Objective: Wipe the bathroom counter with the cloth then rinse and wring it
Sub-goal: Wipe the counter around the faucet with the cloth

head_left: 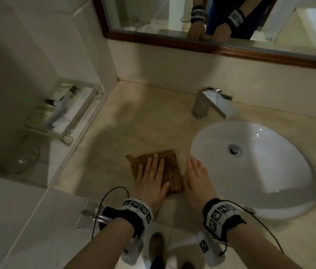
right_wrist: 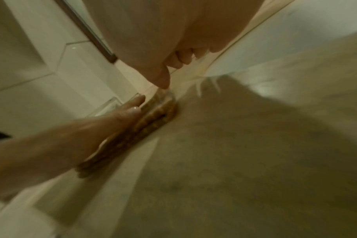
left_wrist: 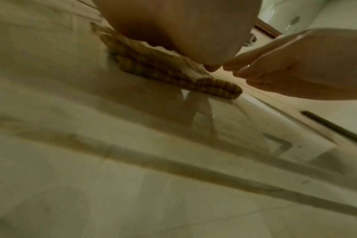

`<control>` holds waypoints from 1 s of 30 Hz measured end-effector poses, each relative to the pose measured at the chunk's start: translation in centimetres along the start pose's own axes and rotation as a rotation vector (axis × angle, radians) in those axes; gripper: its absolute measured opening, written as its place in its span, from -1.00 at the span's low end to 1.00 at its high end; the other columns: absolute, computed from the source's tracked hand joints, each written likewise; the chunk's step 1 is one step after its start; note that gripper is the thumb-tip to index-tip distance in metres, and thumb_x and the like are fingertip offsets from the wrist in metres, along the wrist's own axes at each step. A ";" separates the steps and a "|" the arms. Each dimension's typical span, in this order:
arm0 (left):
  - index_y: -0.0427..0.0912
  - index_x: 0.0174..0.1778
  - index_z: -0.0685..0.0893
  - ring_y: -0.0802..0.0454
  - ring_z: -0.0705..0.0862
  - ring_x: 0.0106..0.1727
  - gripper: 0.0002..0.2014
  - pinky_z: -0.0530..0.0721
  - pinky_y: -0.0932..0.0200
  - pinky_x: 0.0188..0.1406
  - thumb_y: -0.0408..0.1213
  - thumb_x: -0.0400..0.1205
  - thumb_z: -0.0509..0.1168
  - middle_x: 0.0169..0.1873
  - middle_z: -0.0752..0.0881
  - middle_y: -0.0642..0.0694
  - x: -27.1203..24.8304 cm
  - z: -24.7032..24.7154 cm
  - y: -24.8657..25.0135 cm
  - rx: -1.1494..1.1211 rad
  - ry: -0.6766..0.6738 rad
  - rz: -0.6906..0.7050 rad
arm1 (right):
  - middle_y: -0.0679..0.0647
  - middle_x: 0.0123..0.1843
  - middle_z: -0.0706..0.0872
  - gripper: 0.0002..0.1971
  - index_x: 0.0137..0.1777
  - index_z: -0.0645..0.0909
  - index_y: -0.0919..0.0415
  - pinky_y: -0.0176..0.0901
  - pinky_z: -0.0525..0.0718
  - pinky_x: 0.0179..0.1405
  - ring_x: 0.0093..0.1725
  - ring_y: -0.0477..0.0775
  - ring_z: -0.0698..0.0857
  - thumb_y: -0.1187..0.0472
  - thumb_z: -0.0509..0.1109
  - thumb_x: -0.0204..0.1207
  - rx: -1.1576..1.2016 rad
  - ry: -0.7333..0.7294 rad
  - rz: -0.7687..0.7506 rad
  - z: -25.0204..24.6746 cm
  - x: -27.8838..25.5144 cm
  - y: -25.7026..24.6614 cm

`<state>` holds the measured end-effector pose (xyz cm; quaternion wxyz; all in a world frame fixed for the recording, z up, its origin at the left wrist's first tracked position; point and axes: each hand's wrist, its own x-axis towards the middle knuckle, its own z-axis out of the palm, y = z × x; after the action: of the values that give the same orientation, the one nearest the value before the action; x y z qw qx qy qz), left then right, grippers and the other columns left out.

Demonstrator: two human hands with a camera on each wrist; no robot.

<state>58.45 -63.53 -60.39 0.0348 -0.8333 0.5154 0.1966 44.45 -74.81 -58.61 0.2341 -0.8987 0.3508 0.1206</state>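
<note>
Just left of the sink, the left hand lies flat on the folded brown cloth, fingers straight and slightly spread, pressing it to the pale stone surface. The right hand lies flat beside the cloth, between it and the basin rim, fingers straight and close together. Behind the sink stands a chrome faucet, then the mirror.

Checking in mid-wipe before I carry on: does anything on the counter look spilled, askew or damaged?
Nothing stands out. The folded brown cloth lies flat on the counter beside the sink, with the left hand pressing it flat and the right hand next to it. The faucet looks dry; no puddle shows.
</note>
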 end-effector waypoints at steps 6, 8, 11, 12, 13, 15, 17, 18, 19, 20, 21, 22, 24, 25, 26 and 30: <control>0.07 0.58 -0.47 -0.02 -0.52 0.58 -0.30 -0.41 -0.20 0.58 0.23 0.66 -0.26 0.55 -0.56 0.00 0.4 1.5 3.2 -0.006 -0.012 -0.046 | 0.14 0.70 -0.37 -0.31 0.67 -0.37 0.22 0.04 -0.22 0.66 0.69 0.14 -0.26 0.04 -0.04 0.74 0.060 -0.116 0.020 1.6 -0.1 3.0; 0.08 0.60 -0.49 -0.04 -0.54 0.58 -0.29 -0.41 -0.21 0.58 0.25 0.61 -0.34 0.55 -0.58 0.01 -1.6 2.2 3.9 0.016 -0.066 0.001 | 0.14 0.69 -0.37 -0.31 0.66 -0.37 0.23 0.04 -0.21 0.66 0.69 0.15 -0.25 0.09 0.00 0.74 0.081 -0.138 0.006 1.3 -0.3 3.2; 0.10 0.60 -0.48 -0.03 -0.53 0.59 -0.28 -0.42 -0.20 0.57 0.26 0.58 -0.36 0.56 -0.57 0.04 -2.4 2.3 4.1 0.044 -0.099 0.026 | 0.13 0.69 -0.39 -0.30 0.65 -0.40 0.23 0.02 -0.22 0.66 0.69 0.15 -0.26 0.12 0.00 0.73 0.100 -0.142 -0.006 1.1 -0.3 3.3; 0.11 0.59 -0.48 -0.03 -0.50 0.61 -0.29 -0.41 -0.19 0.58 0.27 0.60 -0.34 0.56 -0.56 0.05 -1.3 2.0 3.8 0.061 -0.093 0.035 | 0.12 0.69 -0.40 -0.30 0.65 -0.41 0.22 0.00 -0.22 0.66 0.69 0.14 -0.26 0.11 -0.01 0.73 0.103 -0.144 -0.005 1.1 -0.3 3.3; 0.11 0.59 -0.47 -0.02 -0.47 0.62 -0.30 -0.38 -0.19 0.59 0.27 0.63 -0.30 0.56 -0.54 0.06 0.2 1.6 3.3 0.072 -0.080 0.041 | 0.11 0.69 -0.41 -0.29 0.65 -0.42 0.21 -0.02 -0.23 0.66 0.69 0.13 -0.27 0.09 0.00 0.73 0.105 -0.141 -0.005 1.3 -0.3 3.4; 0.11 0.62 -0.42 -0.03 -0.40 0.65 -0.30 -0.34 -0.20 0.59 0.25 0.68 -0.22 0.57 -0.51 0.07 4.6 0.2 2.0 0.047 -0.049 0.037 | 0.08 0.68 -0.43 -0.27 0.64 -0.43 0.18 -0.05 -0.26 0.64 0.69 0.11 -0.29 0.07 0.00 0.71 0.117 -0.138 -0.007 1.4 -0.4 3.5; 0.09 0.65 -0.36 -0.04 -0.37 0.66 -0.30 -0.33 -0.21 0.59 0.24 0.69 -0.19 0.61 -0.45 0.05 9.0 -1.6 1.3 0.027 -0.030 0.027 | 0.06 0.67 -0.45 -0.25 0.64 -0.45 0.16 -0.05 -0.28 0.65 0.68 0.09 -0.31 0.06 0.00 0.69 0.130 -0.127 -0.015 1.5 -0.3 3.7; 0.08 0.65 -0.36 -0.05 -0.37 0.66 -0.30 -0.33 -0.22 0.60 0.24 0.70 -0.18 0.62 -0.44 0.03 10.5 -2.2 1.3 0.045 -0.026 0.026 | 0.06 0.67 -0.46 -0.24 0.64 -0.46 0.16 -0.05 -0.28 0.65 0.68 0.08 -0.32 0.06 0.00 0.68 0.135 -0.120 -0.015 1.6 -0.3 3.7; 0.07 0.65 -0.36 -0.06 -0.37 0.66 -0.29 -0.33 -0.23 0.60 0.23 0.70 -0.18 0.63 -0.43 0.01 11.1 -2.4 1.4 0.060 -0.029 0.029 | 0.06 0.67 -0.46 -0.24 0.64 -0.45 0.16 -0.04 -0.28 0.65 0.68 0.08 -0.32 0.06 0.01 0.67 0.134 -0.116 -0.014 1.6 -0.3 3.7; 0.07 0.65 -0.37 -0.07 -0.37 0.66 -0.29 -0.33 -0.24 0.60 0.23 0.69 -0.19 0.62 -0.44 0.00 10.7 -2.4 1.6 0.063 -0.038 0.038 | 0.06 0.67 -0.45 -0.23 0.65 -0.45 0.16 -0.04 -0.28 0.65 0.68 0.08 -0.32 0.07 0.02 0.66 0.127 -0.117 -0.011 1.6 -0.3 3.7; 0.06 0.64 -0.39 -0.09 -0.37 0.66 -0.29 -0.34 -0.24 0.60 0.24 0.68 -0.22 0.61 -0.46 0.00 9.4 -2.0 1.9 0.074 -0.055 0.050 | 0.06 0.67 -0.45 -0.22 0.65 -0.44 0.16 -0.04 -0.28 0.65 0.68 0.09 -0.31 0.07 0.03 0.65 0.123 -0.123 -0.006 1.6 -0.4 3.6; 0.06 0.63 -0.41 -0.10 -0.36 0.66 -0.29 -0.36 -0.23 0.58 0.26 0.66 -0.26 0.60 -0.47 0.01 7.5 -1.2 2.1 0.084 -0.065 0.071 | 0.06 0.68 -0.44 -0.22 0.65 -0.44 0.16 -0.04 -0.29 0.65 0.68 0.09 -0.31 0.07 0.03 0.65 0.124 -0.129 -0.001 1.5 -0.4 3.6; 0.03 0.66 -0.27 -0.13 -0.19 0.69 -0.26 -0.30 -0.23 0.58 0.26 0.61 -0.23 0.65 -0.33 -0.01 2.6 1.0 2.2 0.107 -0.029 0.126 | 0.07 0.68 -0.44 -0.23 0.64 -0.46 0.17 -0.01 -0.27 0.65 0.68 0.11 -0.30 0.09 0.02 0.66 0.131 -0.144 0.002 1.2 -0.3 3.5; 0.00 0.69 -0.11 -0.15 -0.05 0.69 -0.24 -0.19 -0.23 0.58 0.25 0.61 -0.14 0.68 -0.16 -0.04 0.4 2.1 2.1 0.116 -0.022 0.133 | 0.07 0.68 -0.45 -0.22 0.63 -0.47 0.18 0.00 -0.26 0.66 0.68 0.11 -0.30 0.10 0.02 0.65 0.129 -0.155 -0.003 1.1 -0.2 3.5; -0.02 0.69 0.03 -0.15 0.05 0.67 -0.24 -0.10 -0.23 0.55 0.24 0.60 -0.06 0.69 -0.02 -0.06 -1.3 2.8 2.0 0.102 -0.052 0.127 | 0.06 0.67 -0.45 -0.21 0.63 -0.48 0.17 0.00 -0.25 0.66 0.68 0.12 -0.30 0.11 0.02 0.64 0.129 -0.167 -0.008 1.1 -0.3 3.5; 0.08 0.68 -0.18 -0.10 -0.16 0.69 -0.27 -0.25 -0.20 0.60 0.26 0.63 -0.15 0.66 -0.28 0.02 0.4 1.5 1.8 0.107 -0.082 0.097 | 0.05 0.67 -0.46 -0.23 0.60 -0.52 0.17 -0.08 -0.29 0.62 0.68 0.10 -0.30 0.05 -0.04 0.63 0.150 -0.159 -0.020 1.0 -0.4 3.7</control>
<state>56.59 -64.28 -61.64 0.0909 -0.7954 0.5633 0.2043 41.54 -76.44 -60.57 0.3292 -0.8696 0.3301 0.1628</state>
